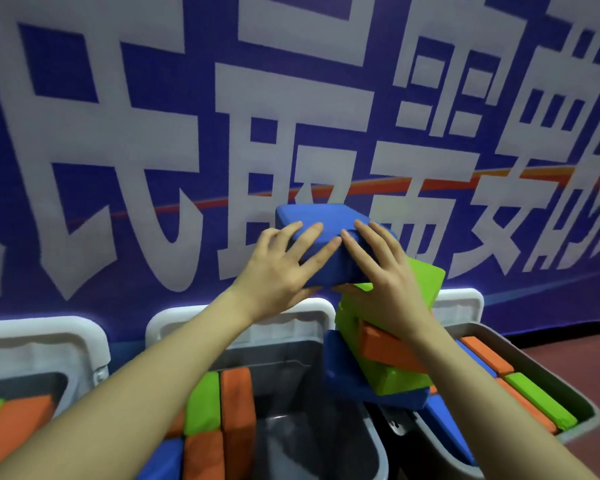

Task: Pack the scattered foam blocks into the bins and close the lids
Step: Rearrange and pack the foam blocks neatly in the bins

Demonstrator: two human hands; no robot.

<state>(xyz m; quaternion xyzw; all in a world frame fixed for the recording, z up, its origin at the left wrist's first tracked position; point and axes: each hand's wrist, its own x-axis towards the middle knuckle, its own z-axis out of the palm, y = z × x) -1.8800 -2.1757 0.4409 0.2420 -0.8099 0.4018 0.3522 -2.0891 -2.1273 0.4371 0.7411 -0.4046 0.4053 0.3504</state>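
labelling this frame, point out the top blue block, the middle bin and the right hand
top blue block (321,216): head view, on its upper face beyond the fingers
middle bin (302,372): head view, on its bare inner back wall
right hand (390,284): head view, on the back of the hand

Blue foam block (321,216) tops green block (426,275), orange block (385,344); grey bins (326,441), white lids (174,322); blue banner (66,98), white characters.

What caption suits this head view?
Both hands, left hand and right hand, hold a blue foam block above open bins.
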